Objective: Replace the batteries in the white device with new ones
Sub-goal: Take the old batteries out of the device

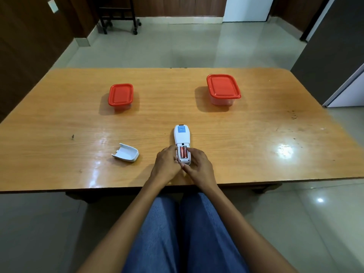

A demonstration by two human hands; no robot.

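The white device (182,137) lies face down near the table's front edge, its battery bay uncovered. Two red-orange batteries (183,152) sit side by side in the bay. My left hand (166,164) grips the device's left side at the bay. My right hand (199,164) holds the right side and near end, fingertips at the bay's edge. The white battery cover (126,152) rests inside-up on the table, to the left of my hands.
Two clear boxes with red lids stand farther back on the wooden table (59,134): a small one (120,94) at the left, a larger one (223,87) at the right. A grey cabinet (334,56) stands at the table's right end.
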